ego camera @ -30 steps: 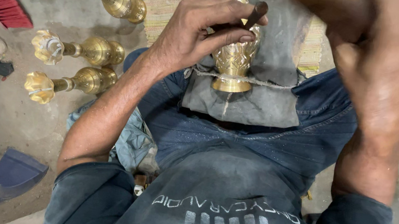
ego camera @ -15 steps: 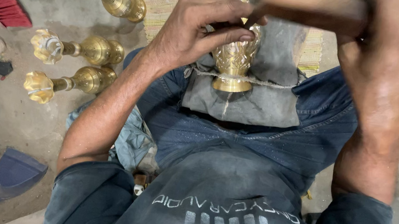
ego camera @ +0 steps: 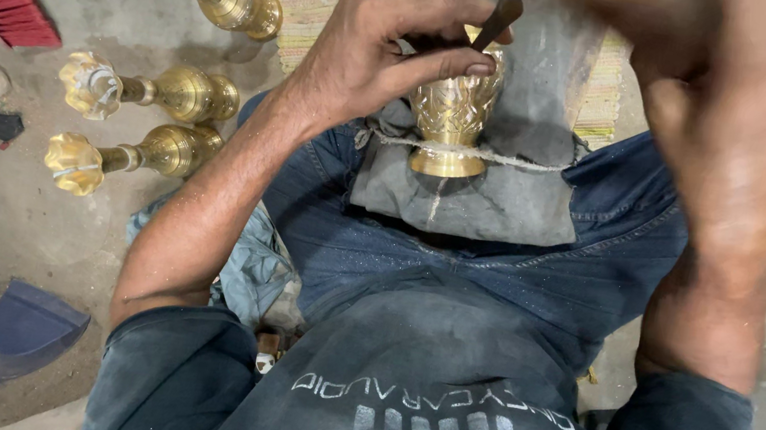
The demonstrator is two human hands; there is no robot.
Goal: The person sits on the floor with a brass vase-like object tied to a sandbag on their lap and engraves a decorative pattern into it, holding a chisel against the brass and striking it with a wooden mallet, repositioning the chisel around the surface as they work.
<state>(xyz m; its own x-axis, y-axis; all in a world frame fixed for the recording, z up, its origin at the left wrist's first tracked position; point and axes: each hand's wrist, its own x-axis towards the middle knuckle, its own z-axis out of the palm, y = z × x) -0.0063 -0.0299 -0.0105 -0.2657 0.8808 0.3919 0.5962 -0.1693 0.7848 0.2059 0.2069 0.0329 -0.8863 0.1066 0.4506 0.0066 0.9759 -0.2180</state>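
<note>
Head view: left hand [ego camera: 381, 58] pinches one dark slim chisel [ego camera: 496, 22] against one engraved brass vase [ego camera: 455, 105] on grey cloth [ego camera: 517, 200] across the lap; blurred right hand [ego camera: 720, 124], grip unclear; three brass stands [ego camera: 154, 90] alongside.

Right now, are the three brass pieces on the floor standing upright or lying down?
Lying down. All three brass pieces rest on their sides on the concrete floor, flower-shaped ends pointing left, beside the left hand's forearm.
</note>
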